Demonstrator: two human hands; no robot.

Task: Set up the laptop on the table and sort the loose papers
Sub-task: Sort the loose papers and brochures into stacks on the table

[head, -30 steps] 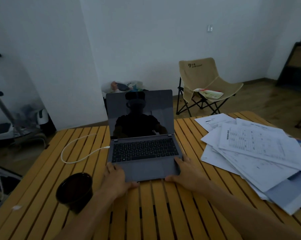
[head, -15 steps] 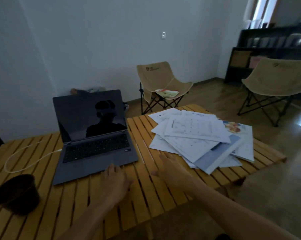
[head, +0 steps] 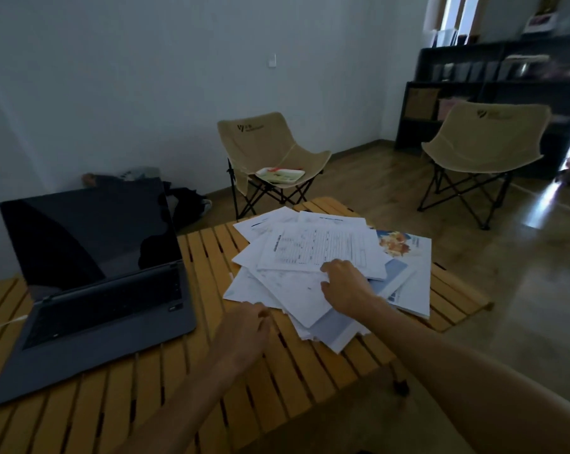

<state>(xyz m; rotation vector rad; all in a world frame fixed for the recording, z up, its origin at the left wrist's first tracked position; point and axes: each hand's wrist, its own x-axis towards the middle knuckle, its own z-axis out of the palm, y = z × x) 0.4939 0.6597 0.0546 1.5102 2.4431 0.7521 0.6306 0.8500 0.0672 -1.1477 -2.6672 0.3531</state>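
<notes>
Loose papers [head: 323, 257] heaped on slatted table [head: 185, 381] right of open laptop [head: 93, 290], under right hand [head: 346, 290], fingers curled onto top sheets; left hand [head: 244, 329] loosely curled at pile's near edge, grip unclear.

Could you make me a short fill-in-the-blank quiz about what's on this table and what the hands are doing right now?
1. The laptop on the slatted table has its lid ____.
2. The right hand rests on the pile of ____.
3. The left hand lies between the laptop and the papers, holding ____.
4. The laptop's screen is ____, showing no picture.

Missing words: open; papers; nothing; dark
</notes>
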